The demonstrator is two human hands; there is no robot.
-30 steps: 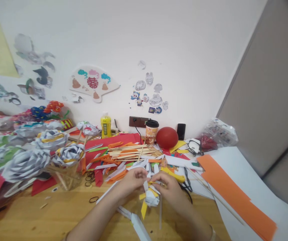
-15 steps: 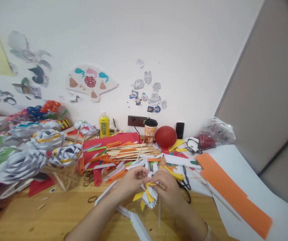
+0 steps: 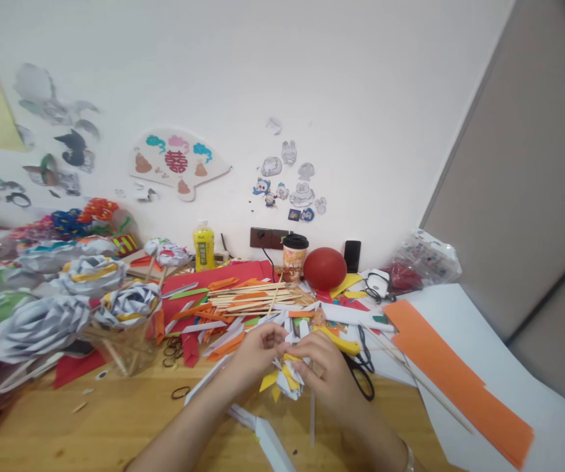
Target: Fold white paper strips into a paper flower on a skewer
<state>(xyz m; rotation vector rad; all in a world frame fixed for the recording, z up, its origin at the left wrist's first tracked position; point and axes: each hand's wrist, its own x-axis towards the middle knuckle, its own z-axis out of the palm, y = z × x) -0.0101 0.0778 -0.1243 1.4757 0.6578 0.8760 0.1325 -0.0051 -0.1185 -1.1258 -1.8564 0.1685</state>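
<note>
Both my hands meet over the wooden table point(image 3: 90, 426), closed on a small folded paper flower point(image 3: 286, 381) of white and yellow strips. My left hand point(image 3: 257, 351) pinches its upper left side. My right hand point(image 3: 322, 370) wraps the right side, fingers curled around it. A thin stick point(image 3: 312, 423) hangs down from the flower toward me. White paper strips point(image 3: 267, 439) lie under my left forearm.
Wooden sticks point(image 3: 248, 295) and coloured paper strips are piled behind my hands. Scissors point(image 3: 364, 373) lie right of them, orange paper point(image 3: 459, 380) farther right. A glass of sticks point(image 3: 125, 344) and finished paper flowers point(image 3: 41, 321) stand left. A bottle point(image 3: 204, 246), cup point(image 3: 295, 257) and red balloon point(image 3: 325, 269) line the wall.
The paper flower has been turned and drawn up between my hands; its yellow strips now stick out to the left. Both hands shifted slightly up and left.
</note>
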